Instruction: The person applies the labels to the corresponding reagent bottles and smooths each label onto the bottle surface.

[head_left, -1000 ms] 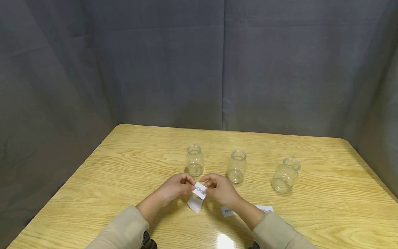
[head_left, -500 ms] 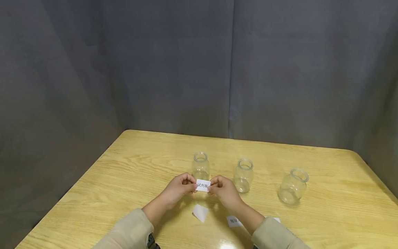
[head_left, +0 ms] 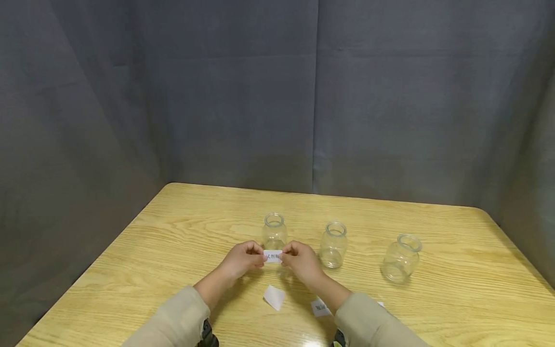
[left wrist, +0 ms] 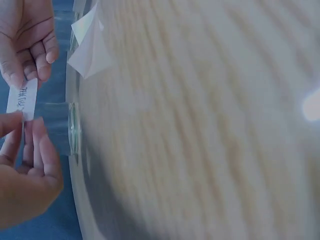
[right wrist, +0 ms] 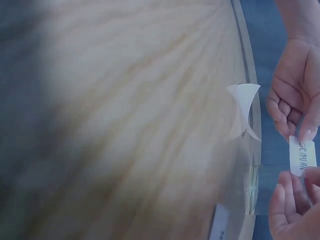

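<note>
1. Work item: a small white rectangular label with dark printed characters (head_left: 272, 256) is suspended above the tabletop, spanning the gap between the 2 hands. Its printed face is turned toward the wearer of the head camera.

2. Left hand (head_left: 237, 260): grasping. The thumb and curled fingers pinch the label at its left end.

3. Right hand (head_left: 303, 264): grasping. The thumb and curled fingers pinch the opposite end, so the label is held at 2 ends.

4. Nearest vessel: a clear, round-shouldered glass jar with a thick rim (head_left: 274, 232) stands mouth up directly behind the label. In the head view the label overlaps the lower part of this jar — contact with the glass cannot be told.

5. Further vessels: a matching clear glass jar (head_left: 333, 246) stands just beyond the right hand, and a 3rd clear glass jar (head_left: 401, 259) stands farther to the right, well apart from the label. The 3 jars form a loose row.

6. Loose paper: a white, curled paper piece (head_left: 274, 297) lies below the hands, on the near side. A white printed paper slip (head_left: 320, 307) lies beside the right forearm, partly covered by it.

7. Surroundings: a yellow wood-grain table (head_left: 130, 270) carries all items — a dark grey fabric curtain (head_left: 238, 96) hangs behind it. Beige sleeves (head_left: 173, 318) cover both forearms.
</note>
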`<action>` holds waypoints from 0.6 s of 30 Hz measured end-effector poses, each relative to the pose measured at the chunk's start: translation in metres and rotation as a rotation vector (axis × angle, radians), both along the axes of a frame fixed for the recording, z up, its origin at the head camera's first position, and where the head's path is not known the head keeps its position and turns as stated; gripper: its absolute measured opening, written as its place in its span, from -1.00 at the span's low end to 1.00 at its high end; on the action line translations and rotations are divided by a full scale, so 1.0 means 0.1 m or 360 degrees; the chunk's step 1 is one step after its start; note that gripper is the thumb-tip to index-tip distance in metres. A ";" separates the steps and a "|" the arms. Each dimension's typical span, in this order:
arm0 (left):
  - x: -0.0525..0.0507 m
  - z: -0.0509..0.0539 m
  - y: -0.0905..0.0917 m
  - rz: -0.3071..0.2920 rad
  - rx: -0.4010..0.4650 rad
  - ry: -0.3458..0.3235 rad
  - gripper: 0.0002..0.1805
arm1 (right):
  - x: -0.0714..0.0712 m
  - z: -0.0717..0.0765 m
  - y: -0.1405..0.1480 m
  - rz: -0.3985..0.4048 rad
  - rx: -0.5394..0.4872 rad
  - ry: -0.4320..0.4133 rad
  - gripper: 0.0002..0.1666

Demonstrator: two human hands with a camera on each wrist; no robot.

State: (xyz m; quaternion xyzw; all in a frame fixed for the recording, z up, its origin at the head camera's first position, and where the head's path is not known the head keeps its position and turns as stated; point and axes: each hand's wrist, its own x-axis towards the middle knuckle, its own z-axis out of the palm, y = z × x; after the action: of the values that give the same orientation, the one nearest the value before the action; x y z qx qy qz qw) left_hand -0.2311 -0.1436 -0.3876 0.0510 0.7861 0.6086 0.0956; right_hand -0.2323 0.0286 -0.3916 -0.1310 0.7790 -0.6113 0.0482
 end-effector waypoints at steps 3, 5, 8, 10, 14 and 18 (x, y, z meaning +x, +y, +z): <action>-0.02 0.01 0.00 0.0054 -0.0094 0.0041 -0.88 | -0.02 0.00 -0.03 -0.0027 0.0013 -0.0019 -0.90; -0.02 0.02 0.02 0.0082 -0.0148 0.0074 -0.87 | -0.02 0.00 -0.04 -0.0065 0.0031 -0.0026 -0.91; -0.03 0.02 0.06 0.0131 -0.0192 0.0092 -0.87 | -0.02 0.00 -0.04 -0.0107 0.0057 -0.0033 -0.91; -0.04 0.03 0.08 0.0171 -0.0211 0.0098 -0.88 | -0.03 0.01 -0.05 -0.0135 0.0067 -0.0037 -0.90; -0.06 0.04 0.09 0.0221 -0.0268 0.0107 -0.90 | -0.05 0.01 -0.07 -0.0188 0.0080 -0.0057 -0.91; -0.07 0.03 0.08 0.0207 -0.0317 0.0153 -0.92 | -0.08 0.00 -0.10 -0.0259 0.0095 -0.0088 -0.92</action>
State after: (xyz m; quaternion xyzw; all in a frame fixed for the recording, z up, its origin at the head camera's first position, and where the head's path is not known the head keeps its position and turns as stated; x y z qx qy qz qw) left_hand -0.2381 -0.1351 -0.3841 0.0194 0.8479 0.5293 0.0229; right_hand -0.2399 0.0187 -0.3916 -0.0490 0.8032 -0.5932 0.0236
